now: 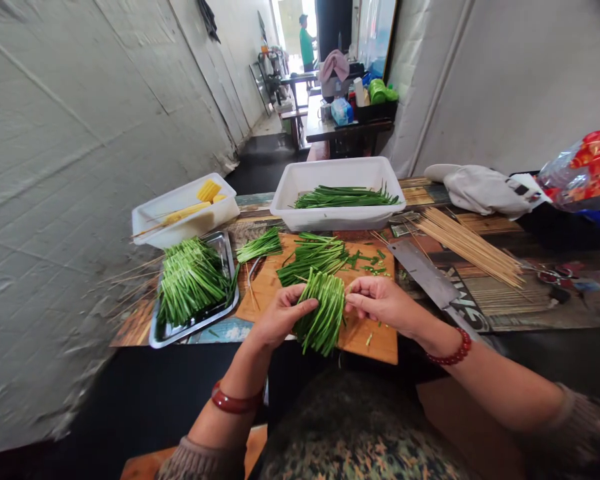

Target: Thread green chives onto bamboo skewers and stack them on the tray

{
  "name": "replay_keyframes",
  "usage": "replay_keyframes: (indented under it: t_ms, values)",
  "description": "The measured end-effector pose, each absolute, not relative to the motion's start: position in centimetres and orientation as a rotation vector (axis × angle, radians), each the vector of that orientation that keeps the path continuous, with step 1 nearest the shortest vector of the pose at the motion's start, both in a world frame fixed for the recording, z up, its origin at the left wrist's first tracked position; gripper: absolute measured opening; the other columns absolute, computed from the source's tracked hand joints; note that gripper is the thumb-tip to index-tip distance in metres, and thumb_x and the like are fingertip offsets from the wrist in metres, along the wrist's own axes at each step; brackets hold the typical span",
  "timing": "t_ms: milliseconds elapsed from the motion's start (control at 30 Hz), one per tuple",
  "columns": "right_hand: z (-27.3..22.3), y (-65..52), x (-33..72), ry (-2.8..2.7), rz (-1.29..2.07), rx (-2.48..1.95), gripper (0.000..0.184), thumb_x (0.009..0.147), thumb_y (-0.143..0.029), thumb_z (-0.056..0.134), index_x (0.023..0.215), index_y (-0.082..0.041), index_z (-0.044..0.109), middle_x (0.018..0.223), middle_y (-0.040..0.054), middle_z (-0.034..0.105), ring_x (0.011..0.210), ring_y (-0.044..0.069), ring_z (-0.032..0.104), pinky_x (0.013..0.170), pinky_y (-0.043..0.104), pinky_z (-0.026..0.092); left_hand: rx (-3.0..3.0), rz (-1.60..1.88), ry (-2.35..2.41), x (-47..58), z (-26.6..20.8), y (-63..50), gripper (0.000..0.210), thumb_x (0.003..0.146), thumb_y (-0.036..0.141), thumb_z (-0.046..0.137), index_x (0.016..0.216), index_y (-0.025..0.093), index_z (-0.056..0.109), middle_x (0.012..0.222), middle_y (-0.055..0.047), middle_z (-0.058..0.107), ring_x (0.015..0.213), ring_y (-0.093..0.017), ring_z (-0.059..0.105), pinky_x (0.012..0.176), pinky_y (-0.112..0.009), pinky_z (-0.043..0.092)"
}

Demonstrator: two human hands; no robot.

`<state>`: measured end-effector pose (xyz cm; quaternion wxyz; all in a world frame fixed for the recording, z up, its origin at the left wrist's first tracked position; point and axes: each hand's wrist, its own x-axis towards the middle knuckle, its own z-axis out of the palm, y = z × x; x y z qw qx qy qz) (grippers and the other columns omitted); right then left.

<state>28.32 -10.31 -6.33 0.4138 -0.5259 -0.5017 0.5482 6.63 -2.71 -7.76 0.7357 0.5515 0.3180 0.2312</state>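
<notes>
Fingers point(300, 308) of both hands pinch chive bundle point(323, 313).

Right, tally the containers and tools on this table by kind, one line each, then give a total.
White plastic tubs: 2
Metal trays: 1
Wooden cutting boards: 1
Cleavers: 1
Piles of loose bamboo skewers: 1
Total: 6

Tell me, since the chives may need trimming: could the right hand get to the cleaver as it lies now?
Probably yes. The cleaver lies flat just beside the right hand, nothing between them, but that hand is pinching the chive bundle and would have to release it first.
</notes>
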Motion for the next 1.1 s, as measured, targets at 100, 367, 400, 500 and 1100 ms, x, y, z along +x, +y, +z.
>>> replay_keyframes:
  t_ms: [100, 367, 400, 500, 1100]
  values:
    - [-6.5, -10.3, 28.4, -1.314, 1.253, -1.351, 0.023, 0.078, -0.038, 0.063, 0.068, -0.017, 0.06, 0.063, 0.0011, 0.063, 0.053, 0.01, 0.052, 0.048, 0.022, 0.036, 1.219, 0.508, 0.693, 6.8, -7.8, -2.7, 0.031, 0.074, 0.038, 0.078, 0.093, 0.013, 0.073, 0.08, -0.004, 0.069, 0.07, -0.014, 0.06, 0.068, -0.024, 0.047]
    - [-6.5, -10.3, 28.3, -1.114, 1.454, -1.269, 0.028, 0.074, -0.043, 0.069, 0.071, -0.016, 0.062, 0.06, -0.0017, 0.059, 0.053, 0.009, 0.052, 0.049, 0.021, 0.042, 1.282, 0.486, 0.686, 7.2, -7.8, -2.7, 0.033, 0.075, 0.04, 0.077, 0.093, 0.012, 0.074, 0.081, -0.005, 0.07, 0.073, -0.015, 0.061, 0.071, -0.026, 0.047]
    - [-6.5, -10.4, 28.3, -1.095, 1.482, -1.249, 0.029, 0.074, -0.043, 0.07, 0.073, -0.015, 0.064, 0.06, -0.0018, 0.059, 0.053, 0.009, 0.052, 0.049, 0.021, 0.042, 1.292, 0.482, 0.684, 7.2, -7.8, -2.8, 0.033, 0.075, 0.04, 0.077, 0.093, 0.012, 0.074, 0.083, -0.005, 0.07, 0.074, -0.016, 0.061, 0.072, -0.027, 0.047]
    - [-6.7, -10.7, 28.4, -1.091, 1.526, -1.18, 0.03, 0.074, -0.043, 0.072, 0.082, -0.014, 0.069, 0.064, -0.0011, 0.061, 0.054, 0.008, 0.052, 0.051, 0.021, 0.044, 1.283, 0.465, 0.7, 7.5, -7.8, -2.9, 0.037, 0.073, 0.042, 0.078, 0.095, 0.012, 0.074, 0.083, -0.005, 0.071, 0.074, -0.016, 0.062, 0.073, -0.028, 0.048]
    - [-9.6, -11.9, 30.2, -1.042, 1.519, -1.174, 0.038, 0.07, -0.049, 0.076, 0.084, -0.014, 0.067, 0.066, -0.0017, 0.058, 0.055, 0.009, 0.051, 0.047, 0.02, 0.038, 1.24, 0.348, 0.655, 9.6, -8.3, -3.2, 0.035, 0.073, 0.038, 0.079, 0.096, 0.012, 0.074, 0.083, -0.005, 0.072, 0.073, -0.014, 0.063, 0.073, -0.025, 0.049]
